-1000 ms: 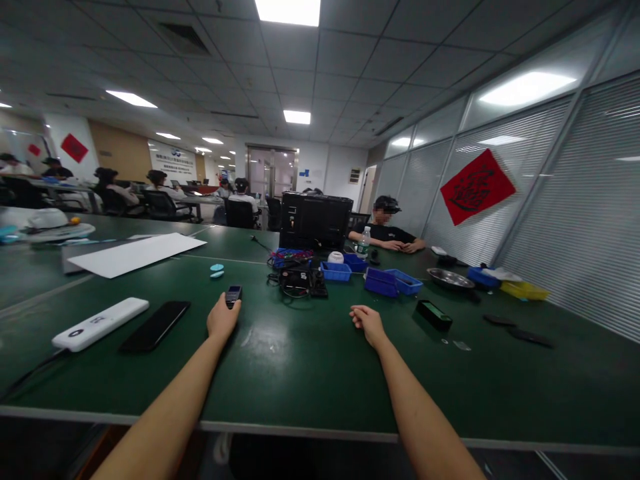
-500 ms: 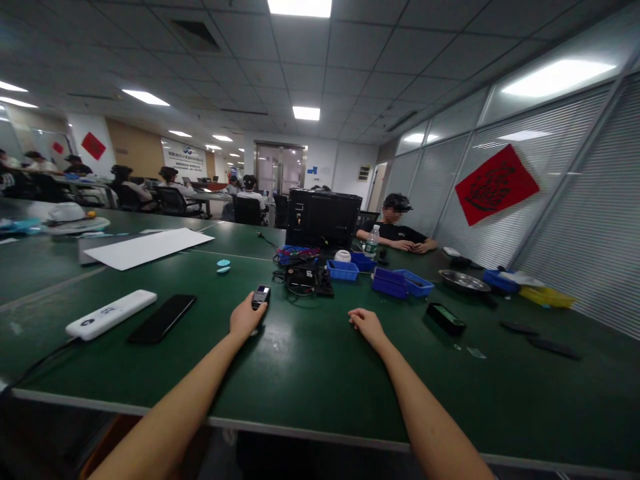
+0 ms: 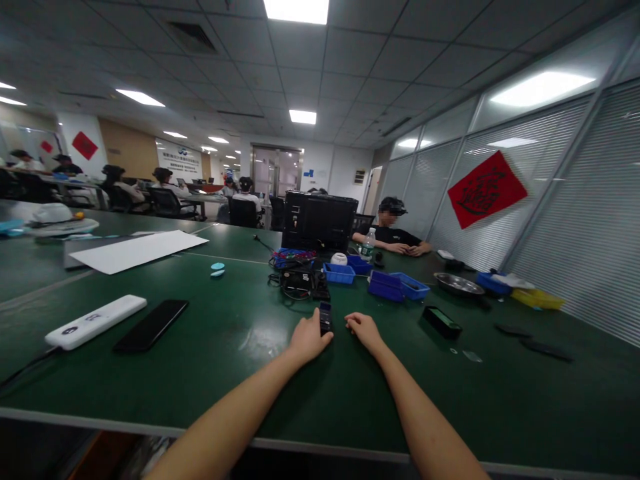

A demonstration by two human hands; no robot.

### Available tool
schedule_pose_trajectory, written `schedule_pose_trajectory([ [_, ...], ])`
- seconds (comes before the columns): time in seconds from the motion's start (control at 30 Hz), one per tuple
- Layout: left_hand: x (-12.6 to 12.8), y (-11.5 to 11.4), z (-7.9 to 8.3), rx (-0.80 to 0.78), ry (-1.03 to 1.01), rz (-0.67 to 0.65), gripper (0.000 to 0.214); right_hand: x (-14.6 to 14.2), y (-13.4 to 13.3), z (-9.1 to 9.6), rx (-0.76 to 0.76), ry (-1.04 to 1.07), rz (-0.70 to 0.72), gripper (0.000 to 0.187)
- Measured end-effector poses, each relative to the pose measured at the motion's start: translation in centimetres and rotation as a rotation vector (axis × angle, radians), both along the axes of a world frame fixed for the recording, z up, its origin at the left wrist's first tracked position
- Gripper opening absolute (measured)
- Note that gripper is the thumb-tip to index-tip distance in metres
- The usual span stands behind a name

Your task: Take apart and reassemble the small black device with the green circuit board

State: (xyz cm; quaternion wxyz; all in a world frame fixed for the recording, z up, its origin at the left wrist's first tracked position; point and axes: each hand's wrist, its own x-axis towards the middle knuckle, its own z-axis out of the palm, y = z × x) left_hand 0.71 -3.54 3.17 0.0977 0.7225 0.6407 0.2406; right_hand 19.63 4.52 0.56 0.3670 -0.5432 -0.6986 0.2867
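Note:
My left hand [image 3: 307,339] is closed round a small black handheld device [image 3: 325,317] with a little screen at its top end. Thumb and forefinger lie along its sides, and its exact kind is too small to make out. Just to the right, my right hand [image 3: 367,329] rests on the green table with its fingers curled in and nothing visible in them. A narrow gap separates the two hands. Beyond the device lie a black box [image 3: 296,280] and tangled cables.
A black phone [image 3: 151,325] and a white power strip [image 3: 97,321] lie left. Blue trays [image 3: 339,273], a baseball [image 3: 339,259], a water bottle [image 3: 369,245] and a dark monitor [image 3: 320,220] stand ahead. A black box with a green screen [image 3: 443,322] lies right. A person sits across the table.
My left hand has moved right with the small black device, from the left of the cables to beside my right hand. My right hand stays in nearly the same place.

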Motion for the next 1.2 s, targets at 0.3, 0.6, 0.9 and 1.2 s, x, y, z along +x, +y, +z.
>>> schedule_pose_trajectory([
  [0.3, 0.5, 0.1, -1.4, 0.078, -0.113, -0.248, 0.057, -2.9, -2.6, 1.4, 0.176, -0.023, -0.119, 0.056],
  [0.6, -0.1, 1.5, -1.8, 0.028, -0.192, -0.244, 0.049, -4.5, -3.9, 2.1, 0.093, -0.477, -0.185, 0.066],
  [0.9, -0.8, 1.7, -2.1, 0.029, -0.260, -0.205, 0.041, -1.0, -2.7, 3.2, -0.046, -0.541, -0.358, 0.066],
  [1.2, -1.1, 1.1, -1.3, -0.021, -0.255, -0.185, 0.039, 3.3, -1.1, 2.7, -0.043, -0.492, -0.565, 0.066],
])
